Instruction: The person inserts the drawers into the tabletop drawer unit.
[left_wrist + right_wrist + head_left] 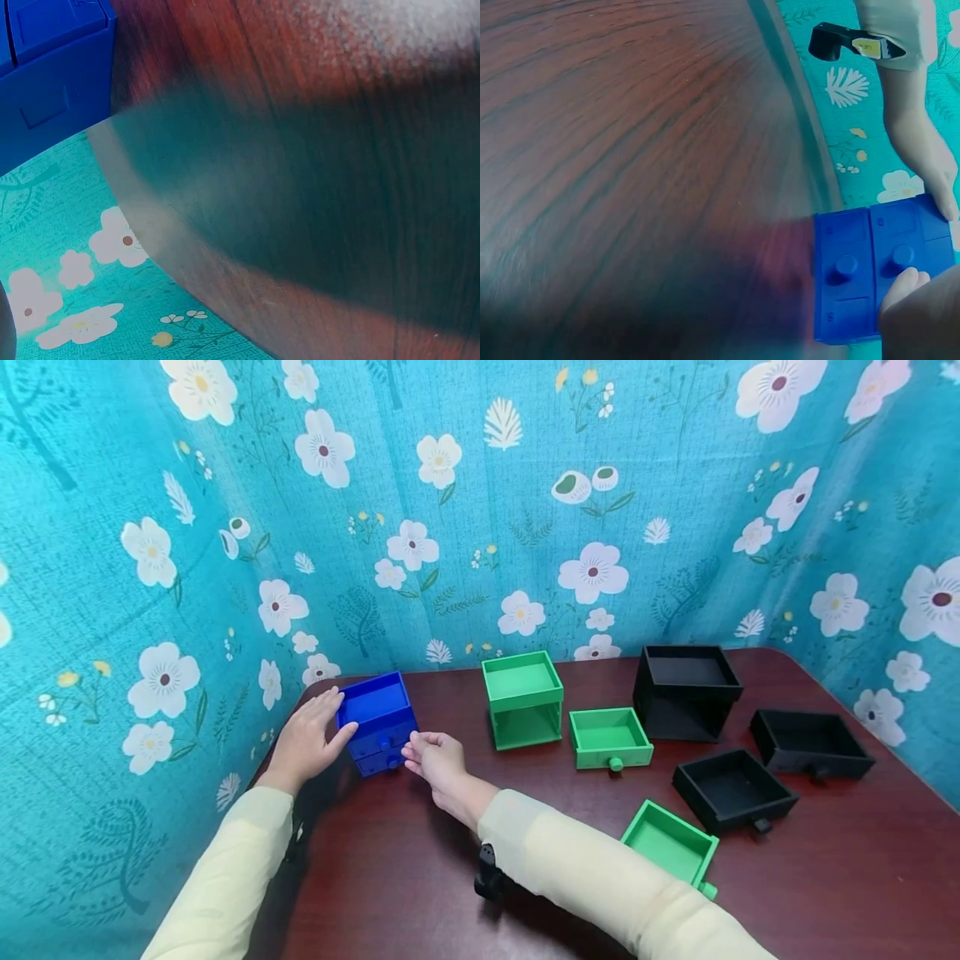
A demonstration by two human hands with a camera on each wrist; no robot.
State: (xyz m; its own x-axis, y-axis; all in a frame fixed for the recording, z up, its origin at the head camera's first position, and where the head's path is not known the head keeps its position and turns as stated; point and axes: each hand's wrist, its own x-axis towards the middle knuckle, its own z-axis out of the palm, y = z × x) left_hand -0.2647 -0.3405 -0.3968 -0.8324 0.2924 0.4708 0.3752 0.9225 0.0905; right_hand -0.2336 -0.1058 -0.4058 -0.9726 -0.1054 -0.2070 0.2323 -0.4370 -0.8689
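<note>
A small blue cabinet [378, 727] stands at the left back of the table, its two knobbed drawers closed. My left hand [307, 739] rests along its left side, fingers straight toward the back and thumb at the front corner. Just right of the front, my right hand [438, 760] has its fingertips at the cabinet's right edge. In the right wrist view those fingertips [904, 288] overlap the drawer front beside a round knob [902, 256]. The left wrist view catches a blue cabinet wall [56, 112].
Right of the cabinet are a green frame [522, 727] with green drawers [611, 732] [671, 843] out on the table. Farther right stand a black frame [686, 693] and black drawers [735, 789] [810, 743]. A flowered curtain [465, 527] hangs behind the dark red table [375, 877].
</note>
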